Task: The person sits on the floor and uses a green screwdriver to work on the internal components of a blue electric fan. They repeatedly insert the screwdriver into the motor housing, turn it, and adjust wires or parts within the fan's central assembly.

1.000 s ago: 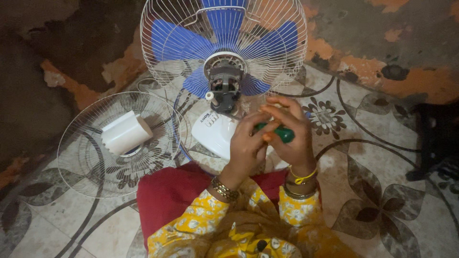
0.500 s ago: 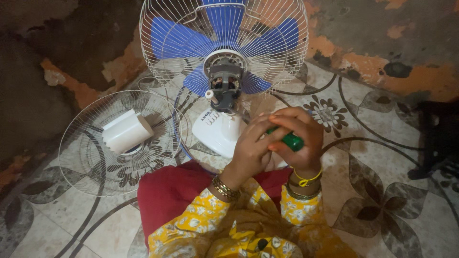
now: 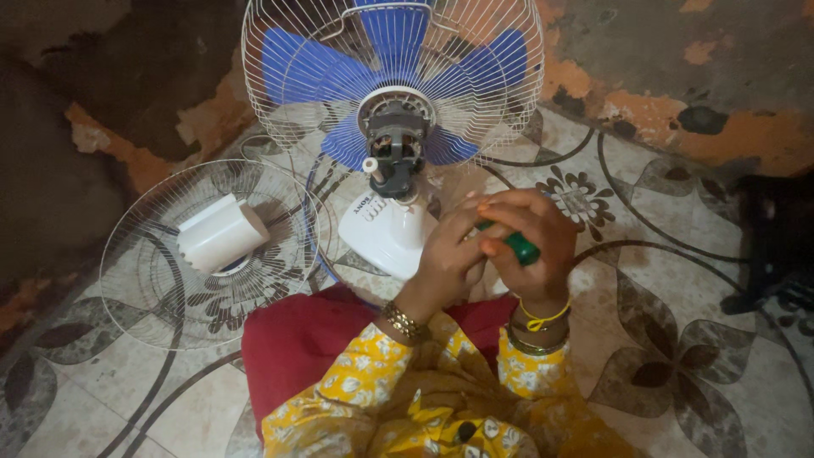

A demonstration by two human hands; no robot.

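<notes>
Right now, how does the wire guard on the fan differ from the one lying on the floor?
The guard on the fan stands upright around the blue blades; the loose guard lies flat on the tiled floor. The mounted one backs the exposed motor; the loose one has a white cover resting on it. Both are round, pale wire grilles. The hands touch neither.

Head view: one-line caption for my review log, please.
Both hands, right hand gripping a green-handled screwdriver, left hand alongside, work behind a blue-bladed fan.
</notes>
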